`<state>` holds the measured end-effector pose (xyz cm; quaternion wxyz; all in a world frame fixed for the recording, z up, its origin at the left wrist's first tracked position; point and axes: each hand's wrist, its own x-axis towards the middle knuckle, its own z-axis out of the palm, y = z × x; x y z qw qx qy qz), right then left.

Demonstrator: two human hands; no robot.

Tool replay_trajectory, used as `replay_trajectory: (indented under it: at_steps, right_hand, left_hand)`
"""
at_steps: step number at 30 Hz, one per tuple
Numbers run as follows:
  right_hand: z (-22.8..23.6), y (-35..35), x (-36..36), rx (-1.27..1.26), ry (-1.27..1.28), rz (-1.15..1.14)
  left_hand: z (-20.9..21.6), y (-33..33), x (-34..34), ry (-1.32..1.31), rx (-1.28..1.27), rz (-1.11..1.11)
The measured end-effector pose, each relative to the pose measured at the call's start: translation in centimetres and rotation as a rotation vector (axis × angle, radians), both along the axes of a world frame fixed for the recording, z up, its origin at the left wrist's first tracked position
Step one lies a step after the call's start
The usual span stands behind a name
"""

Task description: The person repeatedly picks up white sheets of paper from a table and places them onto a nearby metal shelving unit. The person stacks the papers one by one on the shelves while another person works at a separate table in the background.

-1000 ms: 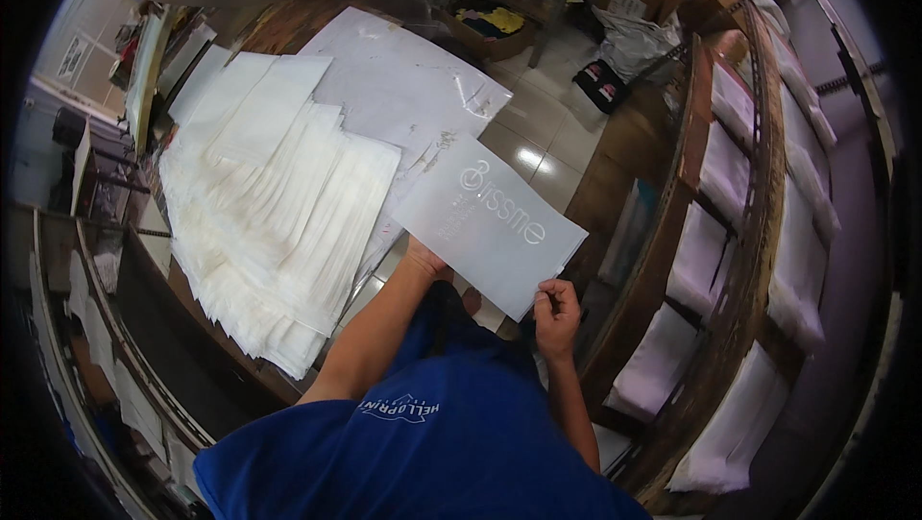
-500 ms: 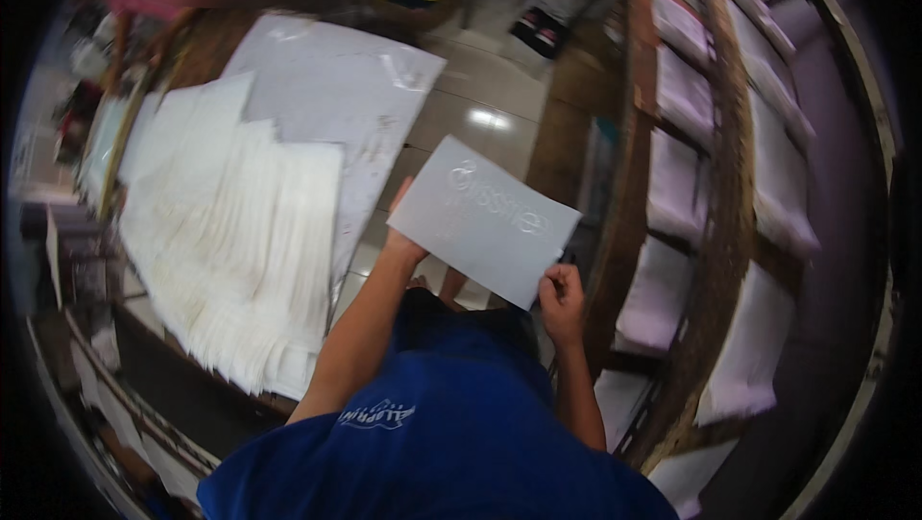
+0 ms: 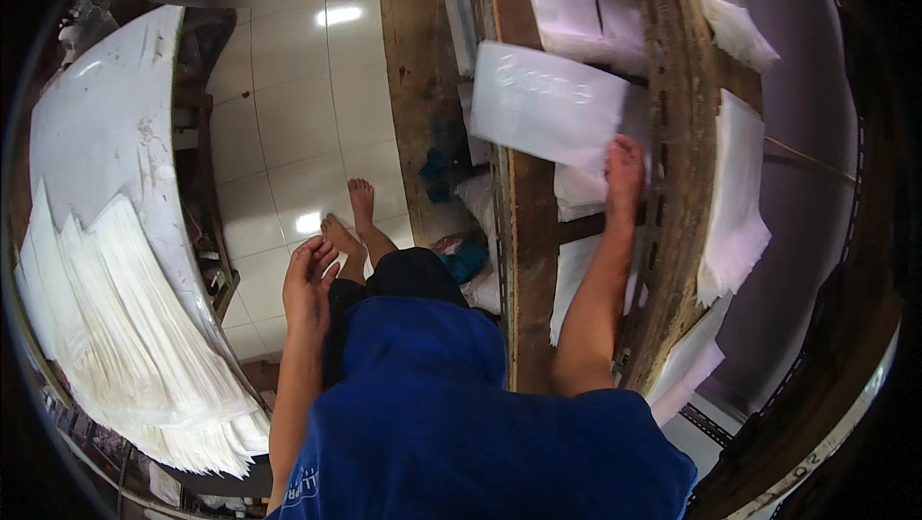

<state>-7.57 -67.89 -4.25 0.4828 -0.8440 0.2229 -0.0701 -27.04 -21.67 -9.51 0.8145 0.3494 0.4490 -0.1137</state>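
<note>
My right hand [image 3: 624, 160] grips the lower right corner of a flat, translucent white plastic bag [image 3: 543, 102] with faint glossy printing; I cannot tell if it is one or a thin stack. The bag is over the wooden rack [image 3: 526, 261] on my right, close to a white stack [image 3: 581, 1] lying there. My left hand [image 3: 309, 275] hangs above the floor in front of me, empty, its fingers loosely bent and apart.
On my left, a table with a pale sheet top [image 3: 106, 97] bears many fanned white plastic sheets [image 3: 134, 318]. More stacks [image 3: 735, 193] fill the rack's far row. My bare feet [image 3: 351, 213] are on the tiled floor [image 3: 279, 126]. Crumpled plastic [image 3: 475, 198] lies beside the rack.
The plastic bag has gone from between both hands to over the rack, now held by my right hand alone. My left hand has let go. My view has turned right.
</note>
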Motion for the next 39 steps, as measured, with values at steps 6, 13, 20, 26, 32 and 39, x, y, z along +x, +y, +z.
replay_trajectory:
  at_steps: [6, 13, 20, 26, 32, 39]
  right_hand:
    - [-0.9, -7.5, -1.3, 0.159, -0.185, -0.515]
    - [-4.1, -16.0, -2.6, -0.052, -0.124, -0.781]
    - [-6.2, -19.7, -3.6, -0.250, 0.034, -0.704]
    - [-7.9, -19.7, -3.6, -0.046, -0.123, -0.762]
    - [-6.1, -13.4, -4.5, -0.238, -0.236, -0.647]
    - [-5.1, 6.9, -3.8, -0.019, -0.234, -0.202]
  left_hand:
    - [0.0, 0.5, -3.7, 0.050, 0.064, -0.144]
    - [-1.4, 0.9, -6.0, 0.126, 0.118, -0.283]
    - [-0.9, 0.9, -6.0, 0.128, 0.155, -0.298]
    - [0.1, 0.8, -5.7, 0.085, 0.193, -0.366]
    - [3.6, 1.1, -4.7, -0.029, 0.279, -0.422]
    - [12.7, 5.0, -2.0, -0.385, 0.597, -0.510]
